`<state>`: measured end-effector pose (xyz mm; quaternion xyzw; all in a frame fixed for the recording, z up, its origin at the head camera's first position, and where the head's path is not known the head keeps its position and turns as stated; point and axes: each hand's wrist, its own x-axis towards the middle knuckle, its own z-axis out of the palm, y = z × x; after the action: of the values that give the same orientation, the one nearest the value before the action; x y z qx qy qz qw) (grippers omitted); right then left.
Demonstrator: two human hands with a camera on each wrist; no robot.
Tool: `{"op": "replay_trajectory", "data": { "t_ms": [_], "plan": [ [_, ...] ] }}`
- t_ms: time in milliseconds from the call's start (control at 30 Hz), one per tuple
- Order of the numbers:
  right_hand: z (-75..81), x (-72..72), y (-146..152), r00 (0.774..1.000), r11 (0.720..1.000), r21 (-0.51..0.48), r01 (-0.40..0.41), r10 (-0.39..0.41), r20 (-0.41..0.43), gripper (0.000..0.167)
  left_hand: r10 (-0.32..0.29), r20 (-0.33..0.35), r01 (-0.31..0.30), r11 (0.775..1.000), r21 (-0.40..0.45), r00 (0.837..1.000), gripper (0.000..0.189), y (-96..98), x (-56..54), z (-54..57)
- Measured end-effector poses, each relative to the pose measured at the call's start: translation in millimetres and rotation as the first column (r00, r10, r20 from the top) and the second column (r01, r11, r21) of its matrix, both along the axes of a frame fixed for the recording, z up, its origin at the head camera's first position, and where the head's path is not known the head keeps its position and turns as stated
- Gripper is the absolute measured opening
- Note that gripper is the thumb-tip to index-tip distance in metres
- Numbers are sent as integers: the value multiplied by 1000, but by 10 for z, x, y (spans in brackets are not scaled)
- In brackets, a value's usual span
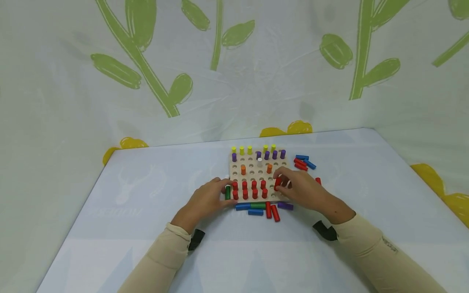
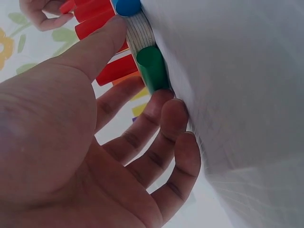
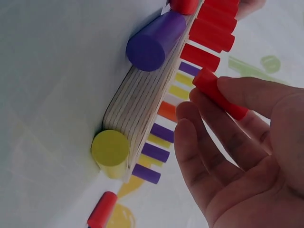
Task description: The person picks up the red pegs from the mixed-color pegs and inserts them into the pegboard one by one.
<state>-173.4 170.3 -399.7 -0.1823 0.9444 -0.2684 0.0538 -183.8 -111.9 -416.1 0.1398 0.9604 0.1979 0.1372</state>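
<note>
A wooden pegboard [image 1: 256, 175] holds upright pegs: two rows of red ones nearest, then orange, white, purple and yellow farther back. My right hand [image 1: 298, 185] pinches a red peg [image 3: 219, 95] between thumb and fingers. In the head view that peg overlaps the right end of the second red row. My left hand [image 1: 210, 198] rests at the board's left side, thumb at the near corner and fingers spread loosely along the edge. A green peg [image 2: 153, 69] stands against that side, right by the fingertips. Some board holes lie hidden behind my right hand.
Along the near edge lie blue pegs [image 1: 255, 212], a green peg [image 1: 258, 206], red pegs [image 1: 275, 213] and a purple peg [image 1: 285, 206]. Right of the board are loose red pegs [image 1: 301, 166] and blue pegs [image 1: 309, 164]. A yellow peg [image 3: 110, 149] sits against the board's right side.
</note>
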Motion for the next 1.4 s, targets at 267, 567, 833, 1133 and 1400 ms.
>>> {"op": "replay_trajectory", "data": {
  "t_ms": [267,567,833,1133,1400],
  "plan": [
    [-13,-20,-4,1000,1000,-8,7,-7,-4,27,7,-1,-7,1000,7,1000,66,-1,1,-4],
    [-19,-26,-27,999,999,14,34,-35,34,28,7,0,-7,1000,10,1000,66,-7,4,-4],
    [-4,-38,-47,998,998,35,45,-46,47,26,3,-7,-3,1000,11,1000,66,-12,1,-12],
    [-21,-57,-67,998,998,42,45,-47,50,25,6,-1,-6,1000,17,1000,65,-10,0,-16],
    [-52,-74,-81,996,997,61,45,-50,72,26,8,4,-8,1000,18,1000,66,-10,-2,-7]
  ]
}}
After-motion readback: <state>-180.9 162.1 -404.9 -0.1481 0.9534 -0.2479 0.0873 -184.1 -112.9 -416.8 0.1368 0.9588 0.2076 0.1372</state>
